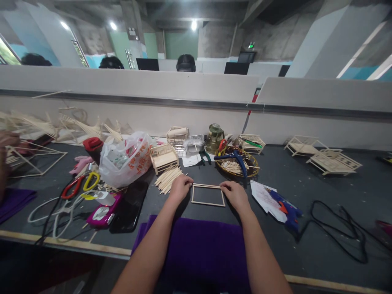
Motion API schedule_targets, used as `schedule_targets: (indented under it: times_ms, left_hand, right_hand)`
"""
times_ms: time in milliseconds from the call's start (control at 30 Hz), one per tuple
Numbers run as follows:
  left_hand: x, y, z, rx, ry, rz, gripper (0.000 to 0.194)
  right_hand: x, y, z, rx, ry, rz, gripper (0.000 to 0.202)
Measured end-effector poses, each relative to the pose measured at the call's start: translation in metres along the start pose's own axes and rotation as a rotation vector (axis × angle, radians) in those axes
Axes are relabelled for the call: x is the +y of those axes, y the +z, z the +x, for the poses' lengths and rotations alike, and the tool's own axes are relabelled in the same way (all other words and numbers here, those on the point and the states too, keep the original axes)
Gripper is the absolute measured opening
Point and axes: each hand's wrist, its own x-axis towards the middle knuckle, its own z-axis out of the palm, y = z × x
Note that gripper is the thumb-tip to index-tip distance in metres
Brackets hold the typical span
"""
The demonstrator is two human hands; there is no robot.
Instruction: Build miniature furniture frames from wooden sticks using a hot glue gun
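Both hands (183, 185) (235, 192) pinch-tight on stick frame (208, 203) near bag (124, 167) with illegible red lettering (139, 161)

Ceiling lamps (194, 25) glare overhead; the view's edges stretch.

I see room for the right hand (235, 192) to pass between basket (229, 174) and beds (333, 161); nearer the bench (275, 163) edge, glue gun (288, 211) and cord (364, 247) obstruct. Sticks (168, 179), bag (124, 163) and phone (131, 208) crowd the left hand (181, 185).

Matt wooden frame (208, 203), cloth (208, 245) (matt too), wrinkled plastic bag (118, 163), glossy phone (130, 206)
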Motion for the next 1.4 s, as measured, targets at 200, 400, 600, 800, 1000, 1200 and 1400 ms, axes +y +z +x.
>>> schedule_targets:
  times_ms: [200,400,600,800,1000,1200,1400]
  left_hand:
    - [0.006,0.001,-0.002,-0.015,0.055,0.067,0.011]
    - [0.009,-0.002,-0.007,-0.059,0.069,0.065,0.014]
    - [0.015,-0.004,-0.014,-0.157,0.097,0.062,0.014]
    - [0.017,-0.004,-0.015,-0.203,0.121,0.064,0.012]
    - [0.019,-0.005,-0.015,-0.214,0.118,0.085,0.013]
    - [0.021,-0.006,-0.016,-0.222,0.108,0.092,0.013]
    - [0.023,-0.008,-0.016,-0.220,0.118,0.097,0.014]
  right_hand:
    - [-0.002,0.000,0.000,0.011,-0.002,-0.026,0.020]
    - [0.000,-0.001,0.000,0.016,0.012,-0.038,0.020]
    - [-0.003,-0.003,0.001,0.034,0.042,-0.068,0.022]
    - [-0.007,0.000,0.001,0.060,0.062,-0.092,0.023]
    - [-0.005,0.007,0.001,0.107,0.034,-0.123,0.024]
    - [-0.010,0.008,0.000,0.124,-0.070,-0.161,0.020]
    - [-0.018,0.011,-0.001,0.108,-0.148,-0.152,0.018]
